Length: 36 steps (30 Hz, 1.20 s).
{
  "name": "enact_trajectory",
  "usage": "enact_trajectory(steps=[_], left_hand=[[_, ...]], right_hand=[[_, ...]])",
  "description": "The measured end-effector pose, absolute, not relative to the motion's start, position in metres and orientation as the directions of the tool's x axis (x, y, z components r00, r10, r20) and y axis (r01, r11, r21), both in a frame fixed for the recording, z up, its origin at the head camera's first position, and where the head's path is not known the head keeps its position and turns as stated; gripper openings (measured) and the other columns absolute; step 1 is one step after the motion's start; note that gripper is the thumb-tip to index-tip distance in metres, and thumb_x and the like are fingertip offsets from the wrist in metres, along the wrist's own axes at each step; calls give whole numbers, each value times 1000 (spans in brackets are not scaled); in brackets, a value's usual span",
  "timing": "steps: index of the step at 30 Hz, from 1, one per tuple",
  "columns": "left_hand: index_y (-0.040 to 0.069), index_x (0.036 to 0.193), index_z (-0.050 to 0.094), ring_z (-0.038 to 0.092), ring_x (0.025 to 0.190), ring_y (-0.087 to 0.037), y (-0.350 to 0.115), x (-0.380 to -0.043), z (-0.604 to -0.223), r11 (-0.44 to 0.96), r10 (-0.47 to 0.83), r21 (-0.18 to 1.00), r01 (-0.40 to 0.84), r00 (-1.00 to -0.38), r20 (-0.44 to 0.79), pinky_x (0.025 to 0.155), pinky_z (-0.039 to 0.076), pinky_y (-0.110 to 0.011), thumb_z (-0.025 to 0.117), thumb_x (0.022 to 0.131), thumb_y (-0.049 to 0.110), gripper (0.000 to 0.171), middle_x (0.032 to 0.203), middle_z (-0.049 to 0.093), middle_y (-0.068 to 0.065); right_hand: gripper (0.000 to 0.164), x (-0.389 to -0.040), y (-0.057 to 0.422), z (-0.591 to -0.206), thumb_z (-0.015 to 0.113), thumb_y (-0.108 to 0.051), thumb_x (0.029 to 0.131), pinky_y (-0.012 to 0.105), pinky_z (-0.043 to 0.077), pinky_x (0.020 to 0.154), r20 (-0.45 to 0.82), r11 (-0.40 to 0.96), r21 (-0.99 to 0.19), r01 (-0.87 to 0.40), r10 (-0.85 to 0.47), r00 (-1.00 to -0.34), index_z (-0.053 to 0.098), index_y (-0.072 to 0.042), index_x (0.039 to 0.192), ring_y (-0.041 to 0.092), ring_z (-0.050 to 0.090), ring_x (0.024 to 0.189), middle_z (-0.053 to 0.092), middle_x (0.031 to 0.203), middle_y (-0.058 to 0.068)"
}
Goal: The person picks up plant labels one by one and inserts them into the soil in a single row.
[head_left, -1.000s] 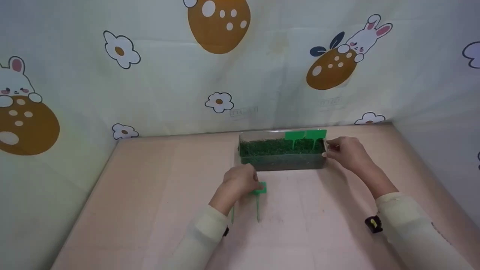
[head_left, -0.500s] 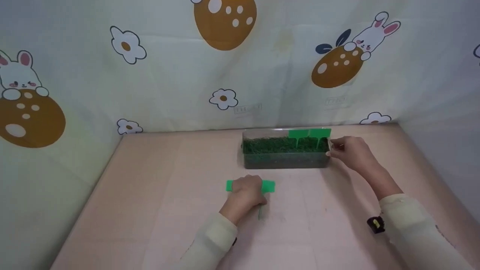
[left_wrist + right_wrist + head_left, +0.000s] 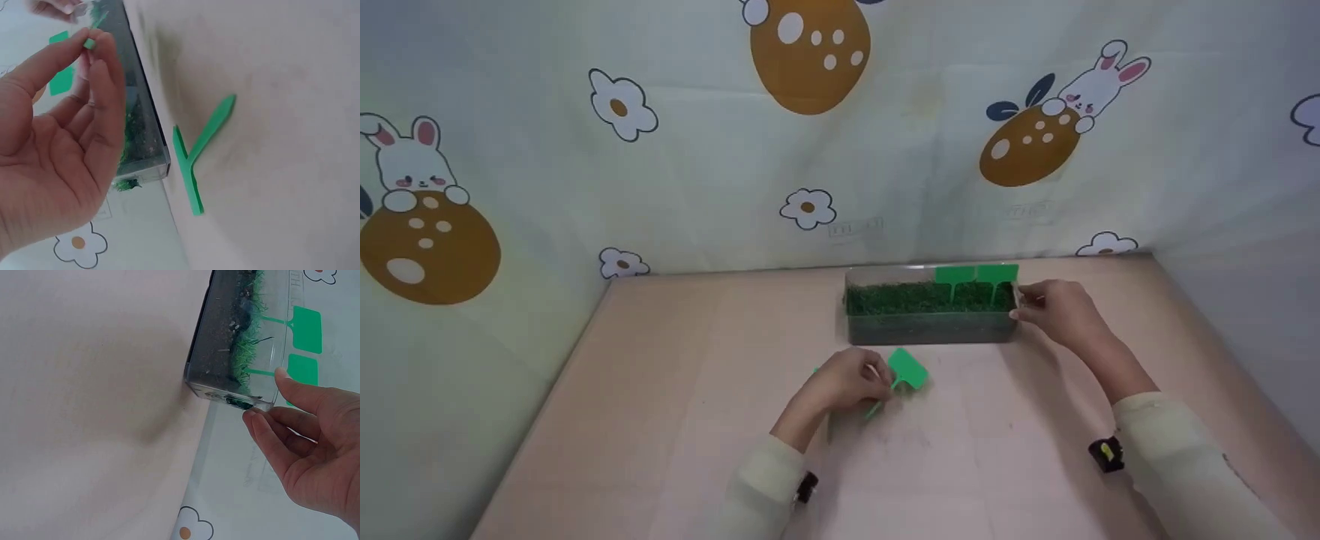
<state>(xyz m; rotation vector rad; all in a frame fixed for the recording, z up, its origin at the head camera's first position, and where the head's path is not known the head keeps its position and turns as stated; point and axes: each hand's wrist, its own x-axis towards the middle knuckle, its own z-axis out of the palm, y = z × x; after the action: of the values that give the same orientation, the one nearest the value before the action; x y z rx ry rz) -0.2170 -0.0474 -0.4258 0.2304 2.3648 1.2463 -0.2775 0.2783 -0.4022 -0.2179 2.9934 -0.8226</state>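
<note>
My left hand (image 3: 847,379) pinches the stem of a green plant label (image 3: 908,369) between thumb and fingers. The label's flat plate tilts up to the right, over the table in front of the planter. Another green plant label (image 3: 191,163) lies on the table beneath that hand; the head view hides most of it. A clear rectangular planter (image 3: 930,328) with dark soil and green grass stands near the back wall. Two green labels, a left one (image 3: 955,275) and a right one (image 3: 997,273), stand upright in its right half. My right hand (image 3: 1061,307) grips the planter's right end wall.
The pinkish tabletop (image 3: 697,450) spreads around the planter and runs back to a fabric wall (image 3: 697,172) printed with rabbits and flowers. Another fabric wall (image 3: 1245,247) rises along the right side.
Two labels lay side by side under my left hand earlier. My left hand has taken one by the stem and tilted it. The right hand has stayed at the planter's end.
</note>
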Motion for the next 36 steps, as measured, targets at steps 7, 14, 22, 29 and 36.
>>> enact_trajectory(steps=[7,14,22,29,36], left_hand=[[5,100,73,64,79,-12,-56,-223,-416,408,365,912,-49,-907,-211,80,58,-36,72,91,11,12,86,67,-2],[2,103,72,71,89,-14,-53,-234,-406,315,237,948,45,-971,-32,83,60,-32,72,91,12,15,98,74,-9],[8,106,74,68,94,-14,-39,-254,-399,255,81,951,174,-984,158,83,58,-27,72,93,18,16,105,73,-7],[8,101,76,70,91,-16,-19,-278,-402,337,46,915,220,-975,217,79,57,-27,73,91,19,15,100,76,-7],[11,98,76,72,95,-17,-8,-297,-404,461,63,870,176,-984,166,81,58,-30,74,91,19,11,100,76,-4]], right_hand=[[47,-277,278,-400,69,-15,93,55,53,94,-9,849,-517,-108,-132,-991,58,10,131,43,64,113,64,125,32],[45,-277,278,-399,68,-14,93,54,54,93,-5,843,-527,-107,-129,-992,59,9,131,41,65,112,64,125,31],[46,-276,279,-402,69,-15,93,54,54,92,2,844,-526,-110,-128,-992,59,9,131,41,65,110,65,123,31],[46,-275,282,-403,69,-15,93,53,55,90,25,839,-529,-131,-139,-990,60,9,131,42,66,109,66,121,31],[46,-275,280,-404,70,-16,92,52,55,89,26,832,-541,-123,-130,-991,60,9,130,40,66,108,66,120,31]])
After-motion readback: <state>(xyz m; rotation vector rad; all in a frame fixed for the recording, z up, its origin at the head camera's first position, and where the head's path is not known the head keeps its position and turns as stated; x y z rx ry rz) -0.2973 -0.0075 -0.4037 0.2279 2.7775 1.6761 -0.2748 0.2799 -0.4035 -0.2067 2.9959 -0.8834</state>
